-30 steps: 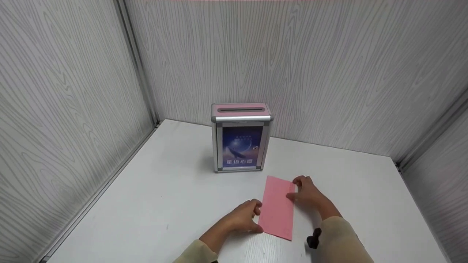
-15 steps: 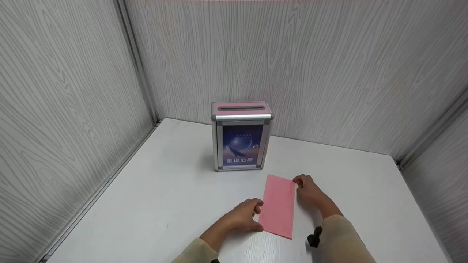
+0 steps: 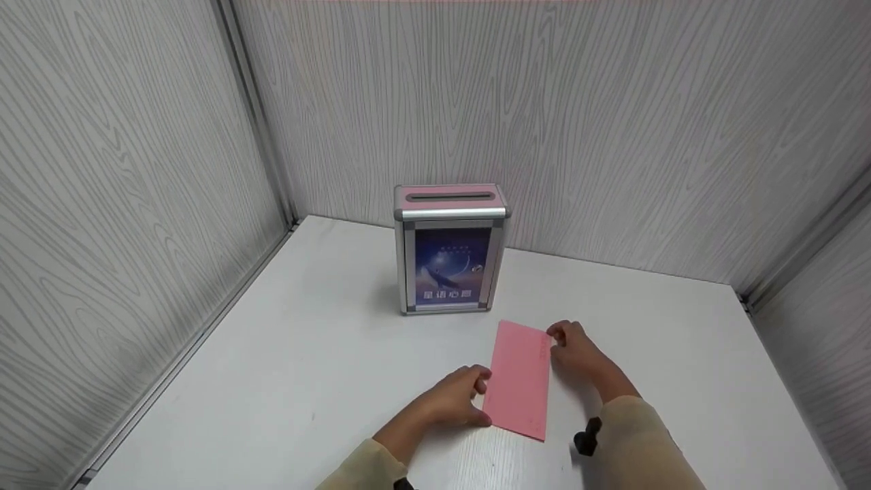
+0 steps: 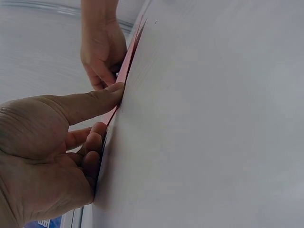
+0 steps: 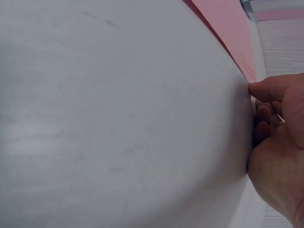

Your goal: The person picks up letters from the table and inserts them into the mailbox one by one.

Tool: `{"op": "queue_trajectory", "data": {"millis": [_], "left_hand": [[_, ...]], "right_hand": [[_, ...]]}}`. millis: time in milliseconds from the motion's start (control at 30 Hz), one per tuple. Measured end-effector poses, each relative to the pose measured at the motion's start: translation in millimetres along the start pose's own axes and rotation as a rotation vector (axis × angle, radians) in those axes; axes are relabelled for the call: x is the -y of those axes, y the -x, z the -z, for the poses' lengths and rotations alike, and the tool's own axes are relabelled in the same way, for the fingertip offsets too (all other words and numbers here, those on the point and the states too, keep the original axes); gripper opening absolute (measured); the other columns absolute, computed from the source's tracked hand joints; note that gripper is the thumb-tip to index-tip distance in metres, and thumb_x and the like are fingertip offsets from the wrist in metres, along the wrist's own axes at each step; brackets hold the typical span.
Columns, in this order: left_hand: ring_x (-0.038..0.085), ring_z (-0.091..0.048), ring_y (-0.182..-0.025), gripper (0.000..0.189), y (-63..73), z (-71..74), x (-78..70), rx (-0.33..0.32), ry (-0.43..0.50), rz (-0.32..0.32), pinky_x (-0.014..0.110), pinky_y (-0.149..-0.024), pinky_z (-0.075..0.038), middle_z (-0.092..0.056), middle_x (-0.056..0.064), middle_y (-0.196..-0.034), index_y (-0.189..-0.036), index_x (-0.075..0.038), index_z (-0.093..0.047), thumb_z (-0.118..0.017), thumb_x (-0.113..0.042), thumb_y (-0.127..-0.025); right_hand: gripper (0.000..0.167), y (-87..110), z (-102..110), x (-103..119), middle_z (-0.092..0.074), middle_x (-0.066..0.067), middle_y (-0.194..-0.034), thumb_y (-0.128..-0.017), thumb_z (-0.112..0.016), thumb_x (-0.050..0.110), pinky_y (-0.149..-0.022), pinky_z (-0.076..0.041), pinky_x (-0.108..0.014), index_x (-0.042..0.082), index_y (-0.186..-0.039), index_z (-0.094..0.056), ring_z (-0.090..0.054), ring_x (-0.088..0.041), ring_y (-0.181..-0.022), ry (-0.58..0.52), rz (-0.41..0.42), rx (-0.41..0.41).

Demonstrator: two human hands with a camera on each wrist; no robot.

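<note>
A pink envelope [image 3: 517, 381] with faint printed marks near its right edge lies flat on the white table. My left hand [image 3: 454, 398] rests at its lower left edge, thumb [image 4: 97, 102] on the envelope's edge and the other fingers loosely bent beside it. At the upper right corner is my right hand [image 3: 577, 352]; its thumb [image 5: 273, 89] touches down by the corner and the remaining fingers are bent underneath. Behind the envelope stands a suggestion box [image 3: 452, 269] with a silver frame, a pink slotted top and a blue picture of a whale on its front.
The white table [image 3: 286, 354] is enclosed by pale wood-grain panels at the back [image 3: 544, 122], left [image 3: 122, 177] and right. A small black device [image 3: 586, 437] sits at my right sleeve. The box has a small lock on its front.
My right thumb has drawn back off the envelope's face to its right edge. The left hand keeps its place. The envelope lies as before; the view has shifted slightly.
</note>
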State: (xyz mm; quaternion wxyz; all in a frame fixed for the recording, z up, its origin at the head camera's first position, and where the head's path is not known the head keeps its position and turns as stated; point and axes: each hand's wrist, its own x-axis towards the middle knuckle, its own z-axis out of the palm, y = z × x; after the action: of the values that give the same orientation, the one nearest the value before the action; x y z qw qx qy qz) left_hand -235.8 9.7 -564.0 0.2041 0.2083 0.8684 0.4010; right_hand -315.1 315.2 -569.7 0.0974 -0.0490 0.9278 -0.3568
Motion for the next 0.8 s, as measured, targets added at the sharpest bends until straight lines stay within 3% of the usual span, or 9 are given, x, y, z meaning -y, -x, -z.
{"op": "queue_trajectory", "data": {"millis": [333, 633, 800], "left_hand": [[0.015, -0.06, -0.109, 0.088, -0.3, -1.1, -0.8, -0.01, -0.008, 0.009, 0.035, -0.099, -0.054, -0.065, -0.002, -0.119, -0.158, -0.011, -0.05, -0.095, -0.015, -0.083], [0.013, -0.057, -0.107, 0.088, -1.8, -1.0, -1.2, -0.013, -0.009, 0.001, 0.034, -0.097, -0.053, -0.063, -0.003, -0.117, -0.159, -0.011, -0.051, -0.095, -0.015, -0.083], [0.014, -0.057, -0.107, 0.088, -0.4, -1.3, -2.2, -0.008, -0.005, 0.007, 0.034, -0.097, -0.053, -0.063, -0.003, -0.117, -0.158, -0.011, -0.051, -0.095, -0.015, -0.082]], "right_hand": [[0.037, 1.0, -0.1, -1.9, -0.046, -0.021, -0.132, -0.099, -0.053, 0.003, -0.106, -0.044, -0.05, -0.004, -0.136, -0.055, -0.047, -0.033, -0.121, -0.048, -0.028, 0.009], [0.024, 2.6, -1.6, -2.8, -0.051, -0.019, -0.126, -0.113, -0.053, 0.013, -0.1, -0.046, -0.046, -0.001, -0.132, -0.057, -0.051, -0.029, -0.113, -0.004, 0.024, -0.03], [0.034, 2.4, -1.7, -4.7, -0.053, -0.02, -0.129, -0.115, -0.05, 0.014, -0.097, -0.048, -0.043, -0.005, -0.143, -0.052, -0.053, -0.029, -0.114, -0.009, 0.033, -0.041]]}}
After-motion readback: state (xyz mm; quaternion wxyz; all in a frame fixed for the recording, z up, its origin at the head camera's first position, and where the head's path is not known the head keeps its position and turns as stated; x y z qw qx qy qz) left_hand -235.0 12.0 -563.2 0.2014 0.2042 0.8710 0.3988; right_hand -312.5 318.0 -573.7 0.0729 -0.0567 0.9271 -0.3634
